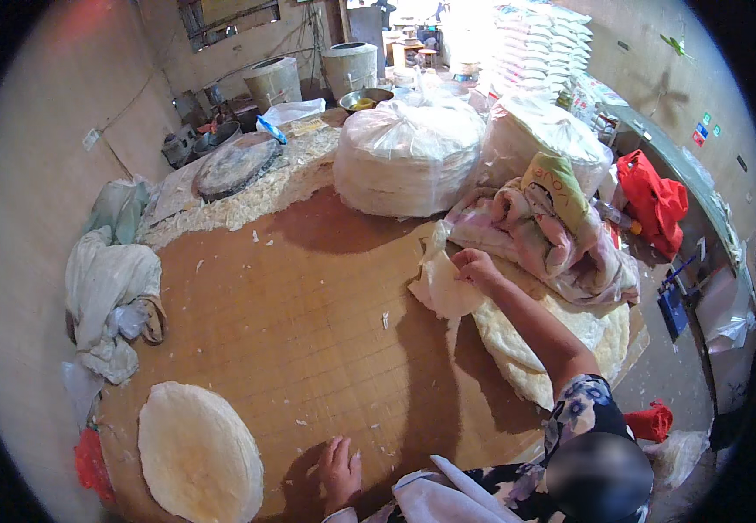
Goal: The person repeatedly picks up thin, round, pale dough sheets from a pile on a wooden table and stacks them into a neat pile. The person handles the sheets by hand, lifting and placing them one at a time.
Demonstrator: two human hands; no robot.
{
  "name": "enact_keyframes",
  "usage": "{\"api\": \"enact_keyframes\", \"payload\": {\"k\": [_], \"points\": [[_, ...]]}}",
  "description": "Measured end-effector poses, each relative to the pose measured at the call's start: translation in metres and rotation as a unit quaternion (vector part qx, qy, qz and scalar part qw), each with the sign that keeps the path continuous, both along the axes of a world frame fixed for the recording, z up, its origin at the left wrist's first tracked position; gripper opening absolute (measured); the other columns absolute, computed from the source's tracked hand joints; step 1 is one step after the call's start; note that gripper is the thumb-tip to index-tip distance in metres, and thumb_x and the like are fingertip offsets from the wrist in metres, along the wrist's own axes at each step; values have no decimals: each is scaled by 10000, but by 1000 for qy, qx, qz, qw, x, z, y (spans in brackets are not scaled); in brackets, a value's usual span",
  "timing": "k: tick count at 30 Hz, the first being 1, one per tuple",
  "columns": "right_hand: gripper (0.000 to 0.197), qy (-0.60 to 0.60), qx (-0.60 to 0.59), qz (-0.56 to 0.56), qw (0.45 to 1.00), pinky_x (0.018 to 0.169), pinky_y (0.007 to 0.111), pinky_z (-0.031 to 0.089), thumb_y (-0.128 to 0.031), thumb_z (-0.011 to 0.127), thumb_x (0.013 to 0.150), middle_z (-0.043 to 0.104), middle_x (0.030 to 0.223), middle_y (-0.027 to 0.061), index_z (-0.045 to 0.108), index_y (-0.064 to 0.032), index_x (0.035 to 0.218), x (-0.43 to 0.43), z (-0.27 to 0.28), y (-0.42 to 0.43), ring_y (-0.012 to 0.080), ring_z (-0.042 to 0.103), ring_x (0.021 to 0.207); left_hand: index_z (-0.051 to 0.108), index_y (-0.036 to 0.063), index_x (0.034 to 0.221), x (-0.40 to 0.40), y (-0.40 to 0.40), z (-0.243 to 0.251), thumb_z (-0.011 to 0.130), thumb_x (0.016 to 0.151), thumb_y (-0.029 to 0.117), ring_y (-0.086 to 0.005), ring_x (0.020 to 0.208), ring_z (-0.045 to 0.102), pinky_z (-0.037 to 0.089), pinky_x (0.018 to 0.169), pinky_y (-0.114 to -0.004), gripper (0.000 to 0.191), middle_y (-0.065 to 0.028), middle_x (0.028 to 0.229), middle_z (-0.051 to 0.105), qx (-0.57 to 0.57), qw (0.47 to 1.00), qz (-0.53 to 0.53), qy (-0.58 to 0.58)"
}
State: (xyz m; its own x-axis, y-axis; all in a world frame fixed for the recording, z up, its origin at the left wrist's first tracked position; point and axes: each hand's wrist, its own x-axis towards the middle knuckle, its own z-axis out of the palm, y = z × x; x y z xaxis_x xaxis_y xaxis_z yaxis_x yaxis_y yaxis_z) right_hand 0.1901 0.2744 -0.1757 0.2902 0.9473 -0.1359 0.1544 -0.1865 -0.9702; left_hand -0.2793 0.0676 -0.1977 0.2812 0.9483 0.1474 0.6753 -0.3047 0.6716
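Observation:
My right hand [476,267] pinches the edge of a thin, pale round sheet [446,287], perhaps flatbread or a dough wrapper. The sheet hangs down over the left end of a heap of similar folded sheets [548,343]. My left hand [340,474] is at the near side of the brown tabletop [273,314], holding nothing, with its fingers slightly apart. To its left lies a neat stack of round sheets [198,451], apart from the hand.
Plastic-wrapped stacks of round sheets [411,157] stand at the far edge. A rumpled pinkish quilt [535,235] covers part of the heap. Cloth and bags [113,281] line the left edge. A round dark-edged board [237,167] lies at the back left, and piled sacks [538,52] stand beyond.

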Motion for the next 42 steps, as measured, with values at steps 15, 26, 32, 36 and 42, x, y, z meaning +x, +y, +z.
{"api": "enact_keyframes", "payload": {"k": [15, 26, 32, 36, 42], "points": [[327, -70, 87, 146, 983, 677, 322, 477, -5, 632, 696, 605, 811, 89, 571, -31, 1016, -195, -14, -140, 201, 596, 760, 430, 45, 1242, 103, 96, -51, 562, 823, 119, -150, 959, 569, 488, 754, -290, 445, -63, 1094, 568, -444, 765, 60, -463], [457, -561, 55, 132, 816, 879, 421, 351, -180, 635, 647, 542, 1023, 113, 517, -55, 1070, -126, -23, -124, 290, 481, 1021, 425, -2, 1255, 117, 89, -52, 573, 729, -69, -178, 929, 584, 471, 782, -276, 550, -88, 1060, 597, -310, 871, 51, -377], [227, -547, 25, 168, 820, 828, 390, 404, -191, 589, 694, 578, 922, 91, 595, -62, 881, -129, -30, -108, 274, 538, 940, 463, -18, 1215, 115, 109, -62, 616, 704, 38, -187, 956, 571, 444, 845, -300, 535, -122, 1062, 593, -402, 833, -27, -380], [173, -518, 19, 166, 839, 730, 370, 455, -134, 599, 696, 575, 882, 102, 589, -69, 856, -122, 0, -106, 287, 561, 864, 576, 24, 1086, 104, 106, -44, 613, 692, 78, -258, 822, 626, 485, 726, -359, 400, -165, 921, 642, -220, 964, -42, -144], [82, -309, 152, -53, 937, 646, 338, 453, -70, 625, 693, 588, 730, 114, 592, -27, 754, -72, 2, -89, 263, 574, 723, 605, 108, 1054, 68, 106, -1, 554, 711, 99, -319, 827, 622, 485, 732, -376, 347, -189, 898, 631, -115, 993, 6, -29]]}}
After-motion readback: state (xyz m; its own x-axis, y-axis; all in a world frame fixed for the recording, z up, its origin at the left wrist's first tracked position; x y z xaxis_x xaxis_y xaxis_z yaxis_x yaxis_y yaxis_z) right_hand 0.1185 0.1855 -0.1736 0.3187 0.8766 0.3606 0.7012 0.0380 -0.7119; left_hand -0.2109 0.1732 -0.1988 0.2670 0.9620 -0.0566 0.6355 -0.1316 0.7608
